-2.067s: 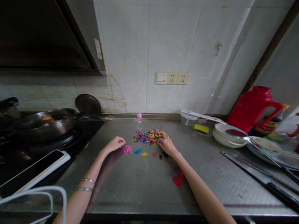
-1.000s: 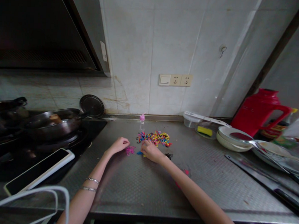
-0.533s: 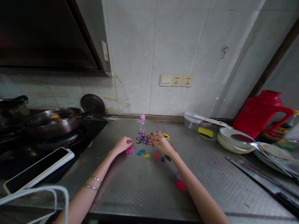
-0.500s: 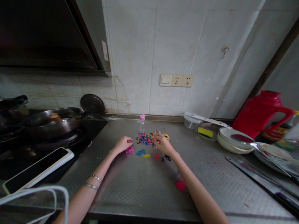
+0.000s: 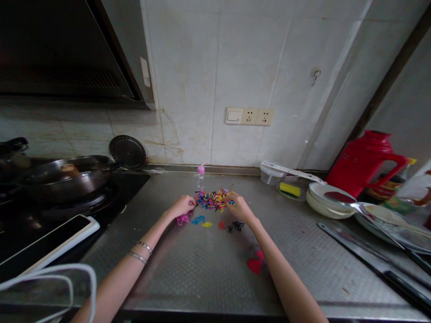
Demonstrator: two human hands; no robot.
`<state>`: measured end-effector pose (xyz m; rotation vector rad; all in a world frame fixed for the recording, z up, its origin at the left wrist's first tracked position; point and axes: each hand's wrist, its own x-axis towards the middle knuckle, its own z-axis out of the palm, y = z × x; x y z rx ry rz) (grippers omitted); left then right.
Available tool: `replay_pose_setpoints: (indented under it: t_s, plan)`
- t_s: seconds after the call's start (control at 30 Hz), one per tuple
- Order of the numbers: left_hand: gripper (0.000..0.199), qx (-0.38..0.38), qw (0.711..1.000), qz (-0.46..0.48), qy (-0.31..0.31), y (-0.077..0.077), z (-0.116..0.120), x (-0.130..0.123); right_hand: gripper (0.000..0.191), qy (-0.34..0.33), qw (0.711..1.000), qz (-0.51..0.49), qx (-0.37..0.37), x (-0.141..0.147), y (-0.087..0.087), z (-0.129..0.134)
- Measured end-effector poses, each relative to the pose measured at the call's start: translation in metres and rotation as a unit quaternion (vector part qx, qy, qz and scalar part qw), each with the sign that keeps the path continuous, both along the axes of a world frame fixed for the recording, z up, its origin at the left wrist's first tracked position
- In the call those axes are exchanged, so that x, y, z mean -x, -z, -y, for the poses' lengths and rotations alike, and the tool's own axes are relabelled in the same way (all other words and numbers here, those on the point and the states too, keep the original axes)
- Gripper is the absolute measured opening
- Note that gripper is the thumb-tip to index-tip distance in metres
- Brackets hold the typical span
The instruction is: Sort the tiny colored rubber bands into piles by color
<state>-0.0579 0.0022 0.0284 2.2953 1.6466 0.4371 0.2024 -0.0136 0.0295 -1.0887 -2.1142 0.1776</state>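
Observation:
A mixed heap of small, brightly coloured loops that look like elastic bands [image 5: 213, 200] lies on the metal counter. At its left edge is my left hand [image 5: 182, 207], thumb and finger closed together; anything between them is too small to make out. My right hand [image 5: 241, 208] touches the heap's right edge, its fingers pinched and their grip partly hidden. Nearer to me lie small sorted groups: pink loops [image 5: 183, 218] below my left hand, blue loops [image 5: 198, 220], yellow loops [image 5: 207, 224], red loops [image 5: 222, 225] and black loops [image 5: 236, 226].
A small pink-capped bottle [image 5: 200, 176] stands behind the heap. By my right forearm lies a red object [image 5: 255, 265]. Stove, pan [image 5: 65, 177] and phone-like device [image 5: 43, 246] are left; bowls [image 5: 330, 208], a knife [image 5: 358, 258] and a red flask [image 5: 363, 162] are right.
My left hand has shifted from above the pink loops toward the mixed heap. My right hand has drawn back to the heap's right edge, uncovering more of it. The view has turned slightly right.

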Motion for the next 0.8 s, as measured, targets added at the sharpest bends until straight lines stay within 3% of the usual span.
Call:
replay_pose_setpoints:
  t_s: [0.23,0.43,0.6,0.8]
  plan:
    - [0.018,-0.019,1.000,-0.005,0.011,0.000,-0.004,0.003,0.018,0.020,0.999,-0.002,0.030,-0.006,0.002,-0.003]
    - [0.021,-0.007,0.996,0.074,0.055,-0.001,-0.005,-0.003,0.018,0.043,0.999,0.000,0.019,-0.016,0.004,-0.009]
    - [0.023,-0.014,0.987,0.103,0.121,-0.007,0.008,-0.039,0.017,0.056,0.998,0.001,0.017,-0.021,0.007,-0.013]
    - [0.020,0.003,0.978,0.077,0.195,-0.006,0.033,-0.095,0.019,0.081,0.996,-0.002,0.033,-0.024,0.011,-0.016]
